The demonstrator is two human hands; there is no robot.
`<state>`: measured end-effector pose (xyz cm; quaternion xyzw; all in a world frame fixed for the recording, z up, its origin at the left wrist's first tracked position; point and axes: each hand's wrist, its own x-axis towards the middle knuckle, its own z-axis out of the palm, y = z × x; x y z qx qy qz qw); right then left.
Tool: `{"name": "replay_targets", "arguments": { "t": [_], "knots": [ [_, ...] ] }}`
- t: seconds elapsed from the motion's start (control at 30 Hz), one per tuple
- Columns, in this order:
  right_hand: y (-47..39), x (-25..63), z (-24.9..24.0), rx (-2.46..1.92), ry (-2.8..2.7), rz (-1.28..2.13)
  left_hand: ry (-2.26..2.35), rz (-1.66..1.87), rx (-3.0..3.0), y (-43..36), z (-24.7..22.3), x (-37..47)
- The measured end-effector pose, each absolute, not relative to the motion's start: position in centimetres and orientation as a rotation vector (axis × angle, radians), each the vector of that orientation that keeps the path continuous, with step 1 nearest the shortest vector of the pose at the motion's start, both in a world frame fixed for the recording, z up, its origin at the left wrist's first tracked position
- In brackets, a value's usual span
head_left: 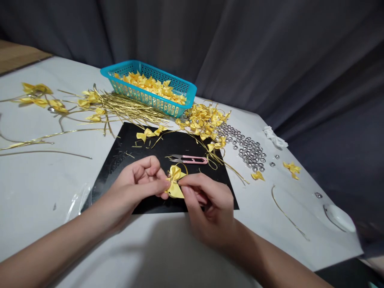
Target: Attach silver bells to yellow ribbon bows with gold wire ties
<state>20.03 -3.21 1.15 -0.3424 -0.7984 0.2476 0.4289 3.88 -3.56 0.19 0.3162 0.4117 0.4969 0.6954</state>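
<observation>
Between my two hands, above the black mat (105, 192), is a yellow ribbon bow (175, 187) with a loop of gold cord around it. My left hand (141, 180) pinches the bow's left side between thumb and fingers. From the right, my right hand (208, 196) has thumb and forefinger closed at the bow's middle; whether they grip the cord or the ribbon is hard to make out. Just beyond the bow lie pink-handled thread snips (192, 159), blades pointing left. Small yellow bows (146, 135) and cord clippings rest farther back on the mat.
A blue basket (192, 96) of yellow bows stands at the back, beside a bundle of gold cords (129, 108). Right of it are a heap of bows (207, 118) and many silver beads (250, 152). A white computer mouse (340, 218) sits near the right edge.
</observation>
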Motion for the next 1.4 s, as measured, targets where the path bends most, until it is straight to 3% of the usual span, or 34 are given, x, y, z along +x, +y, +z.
{"name": "replay_targets", "arguments": {
  "t": [0.5, 0.93, 1.17, 1.4],
  "knots": [
    [-2.8, 20.0, 0.8, -0.916, -1.963, 0.857, 0.930, 1.100, 0.729, -3.3, 0.4, 4.0],
    [-2.3, 20.3, 1.4, -0.866, -2.037, 0.826, 0.904, 1.045, 0.746, -3.3, 0.4, 3.5],
    [-1.8, 21.2, 1.5, -0.654, -2.286, 0.505, 0.875, 1.053, 0.736, -3.3, 0.3, 3.6],
    [-2.2, 21.3, 1.3, -0.706, -2.279, 0.414, 0.829, 1.041, 0.678, -3.3, 0.5, 3.6]
  ]
}}
